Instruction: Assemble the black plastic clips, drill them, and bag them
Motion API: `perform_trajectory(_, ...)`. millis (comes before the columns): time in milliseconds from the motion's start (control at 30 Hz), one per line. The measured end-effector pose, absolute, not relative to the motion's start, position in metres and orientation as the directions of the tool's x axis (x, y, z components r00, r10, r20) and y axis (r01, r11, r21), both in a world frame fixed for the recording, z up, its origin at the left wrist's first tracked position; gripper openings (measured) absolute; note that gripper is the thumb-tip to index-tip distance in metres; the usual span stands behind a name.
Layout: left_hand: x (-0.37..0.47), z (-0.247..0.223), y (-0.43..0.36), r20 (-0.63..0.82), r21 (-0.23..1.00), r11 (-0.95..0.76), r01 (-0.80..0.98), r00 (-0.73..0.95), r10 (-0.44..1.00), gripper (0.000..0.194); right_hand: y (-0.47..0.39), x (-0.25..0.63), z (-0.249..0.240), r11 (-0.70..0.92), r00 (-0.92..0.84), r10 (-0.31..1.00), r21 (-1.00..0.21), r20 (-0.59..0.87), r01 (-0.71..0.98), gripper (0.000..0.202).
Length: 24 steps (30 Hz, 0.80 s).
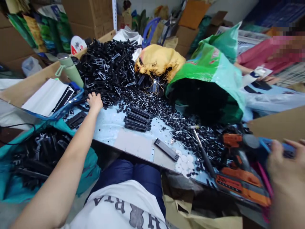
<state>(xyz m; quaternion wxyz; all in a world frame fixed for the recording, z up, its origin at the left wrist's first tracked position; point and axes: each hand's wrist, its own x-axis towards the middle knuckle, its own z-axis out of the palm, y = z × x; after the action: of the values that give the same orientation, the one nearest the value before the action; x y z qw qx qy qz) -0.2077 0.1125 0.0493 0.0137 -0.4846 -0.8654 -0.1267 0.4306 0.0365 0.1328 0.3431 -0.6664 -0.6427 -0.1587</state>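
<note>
My left hand [95, 101] rests at the near edge of a heap of black plastic parts [105, 70], its fingers spread and nothing visible in them. Beside a blue bin [264, 144] at the right edge is my right hand [284, 162], blurred, with thumb and fingers apart. What lies under its fingertips is hard to make out. Several long black parts [138, 119] lie side by side on the light blue table [105, 127]. A single dark slotted strip [166, 149] sits near the front edge, next to white discs [184, 163].
A hammer [202, 149] and an orange cordless drill [240, 171] lie at the right. Small black pins [166, 111] spread across the middle, before a green sack [214, 70] and a yellow sack [159, 60]. A flask [70, 70] stands left. Behind, another person's pink sleeve [259, 52] shows.
</note>
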Motion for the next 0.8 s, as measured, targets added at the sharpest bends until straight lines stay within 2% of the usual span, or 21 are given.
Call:
perform_trajectory(133, -0.203, 0.047, 0.126, -0.035, 0.113, 0.34, 0.934, -0.338, 0.94, 0.038, 0.05, 0.353, 0.118, 0.244, -0.015, 0.664, -0.198, 0.748, 0.95, 0.035)
perform_trajectory(200, -0.183, 0.038, 0.118, -0.059, 0.109, 0.298, 0.948, -0.293, 0.954, 0.032, 0.056, 0.323, 0.102, 0.333, -0.062, 0.652, -0.212, 0.755, 0.919, 0.029)
perform_trajectory(267, -0.16, 0.026, 0.103, -0.067, 0.124, 0.27, 0.955, -0.264, 0.962, 0.027, 0.057, 0.294, 0.085, 0.409, -0.119, 0.696, -0.255, 0.708, 0.876, 0.027)
perform_trajectory(400, -0.132, 0.014, 0.068, 0.042, 0.181, 0.288, 0.94, -0.3, 0.953, 0.035, 0.047, 0.231, 0.059, 0.547, -0.265, 0.768, -0.382, 0.583, 0.745, 0.021)
perform_trajectory(500, -0.123, 0.023, 0.046, 0.167, 0.311, 0.214, 0.926, -0.275, 0.947, 0.041, 0.037, 0.182, 0.049, 0.597, -0.317, 0.79, -0.539, 0.525, 0.594, 0.019)
perform_trajectory(567, -0.112, 0.034, 0.032, 0.216, 0.412, 0.035, 0.91, -0.135, 0.967, 0.04, 0.034, 0.151, 0.047, 0.539, -0.324, 0.842, -0.702, 0.432, 0.465, 0.026)
perform_trajectory(667, -0.088, 0.047, 0.011, 0.219, 0.506, -0.224, 0.833, 0.127, 0.967, 0.036, 0.035, 0.116, 0.05, 0.274, -0.418, 0.894, -0.934, 0.161, 0.227, 0.038)
perform_trajectory(733, -0.075, 0.05, -0.002, 0.192, 0.589, -0.297, 0.752, 0.226, 0.955, 0.034, 0.036, 0.103, 0.051, 0.099, -0.503, 0.864, -0.989, 0.033, 0.106, 0.037)
perform_trajectory(800, -0.072, 0.051, -0.012, 0.157, 0.717, -0.264, 0.645, 0.219, 0.963, 0.032, 0.034, 0.098, 0.05, 0.013, -0.505, 0.863, -1.0, 0.004, 0.014, 0.034)
